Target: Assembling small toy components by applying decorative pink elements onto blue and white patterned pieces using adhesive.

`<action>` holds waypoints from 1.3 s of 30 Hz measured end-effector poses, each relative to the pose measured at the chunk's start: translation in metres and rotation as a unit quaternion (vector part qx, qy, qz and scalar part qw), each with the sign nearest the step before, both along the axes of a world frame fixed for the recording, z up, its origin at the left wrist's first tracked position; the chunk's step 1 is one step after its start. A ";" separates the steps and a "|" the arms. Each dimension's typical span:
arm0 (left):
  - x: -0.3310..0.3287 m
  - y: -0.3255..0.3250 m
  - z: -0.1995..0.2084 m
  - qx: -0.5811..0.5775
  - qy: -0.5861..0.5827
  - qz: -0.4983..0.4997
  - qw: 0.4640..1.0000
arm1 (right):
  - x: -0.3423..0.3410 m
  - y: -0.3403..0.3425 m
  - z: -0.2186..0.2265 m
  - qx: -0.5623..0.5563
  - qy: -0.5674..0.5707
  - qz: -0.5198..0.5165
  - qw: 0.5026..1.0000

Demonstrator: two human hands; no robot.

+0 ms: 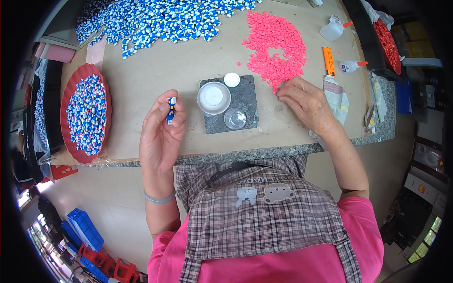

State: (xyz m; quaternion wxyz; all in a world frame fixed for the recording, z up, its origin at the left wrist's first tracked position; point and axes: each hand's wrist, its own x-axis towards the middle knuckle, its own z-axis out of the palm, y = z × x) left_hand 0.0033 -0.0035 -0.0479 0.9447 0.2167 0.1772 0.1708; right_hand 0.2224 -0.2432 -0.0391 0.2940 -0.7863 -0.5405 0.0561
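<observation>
My left hand (160, 134) holds a small blue and white toy figure (171, 109) upright between thumb and fingers, above the table's front edge. My right hand (306, 101) rests on the table with its fingertips at the near edge of a spread of small pink pieces (276, 40). Whether a pink piece is pinched in its fingers is hidden. Between the hands lies a dark stone tile (245, 101) carrying a white dish (213, 97), a white round cap (231, 79) and a small clear cup (235, 118).
A big heap of blue and white figures (155, 19) covers the far left of the table. A red oval tray (66, 137) at the left holds more of them. An orange lighter (328, 60), two squeeze bottles (351, 67), a rag (339, 101) and a red-filled tray (388, 45) sit at the right.
</observation>
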 end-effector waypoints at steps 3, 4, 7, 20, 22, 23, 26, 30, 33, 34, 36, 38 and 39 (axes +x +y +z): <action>-0.002 0.004 -0.002 -0.022 -0.013 -0.001 1.000 | 0.004 -0.003 0.002 -0.006 -0.008 0.039 0.999; -0.002 0.005 -0.002 -0.032 -0.014 0.002 0.999 | 0.005 -0.004 0.002 -0.006 -0.011 0.051 0.999; -0.002 0.008 -0.002 -0.037 -0.004 0.016 0.999 | 0.008 -0.009 0.004 -0.014 0.011 0.055 0.998; 0.000 0.015 -0.002 -0.031 -0.008 0.019 0.999 | 0.017 -0.004 0.002 -0.012 0.071 0.078 0.994; -0.001 0.018 -0.006 -0.043 -0.023 0.010 0.999 | 0.017 0.000 0.002 -0.025 0.040 0.095 0.994; -0.001 0.020 -0.008 -0.058 -0.039 -0.002 0.998 | 0.016 0.000 0.005 -0.020 0.041 0.099 0.994; 0.006 0.021 -0.006 -0.041 -0.002 0.001 0.999 | 0.010 0.003 0.009 -0.037 0.009 0.090 0.995; 0.026 0.028 0.002 0.038 0.076 0.002 0.996 | 0.004 0.004 0.001 0.028 0.041 0.079 0.996; 0.040 0.047 -0.006 0.099 0.049 -0.054 0.992 | 0.002 0.007 0.001 0.044 0.118 0.055 0.991; 0.048 0.052 -0.004 0.100 0.049 -0.053 0.992 | 0.001 0.008 0.001 0.041 0.165 0.045 0.984; 0.067 0.057 0.000 0.273 0.143 -0.066 0.949 | -0.001 0.008 0.002 0.043 0.217 0.028 0.975; 0.088 0.055 -0.001 0.400 0.182 -0.053 0.897 | -0.003 0.010 0.002 0.044 0.269 0.011 0.962; 0.099 0.053 -0.003 0.518 0.215 -0.042 0.827 | -0.004 0.010 0.001 0.065 0.317 0.007 0.946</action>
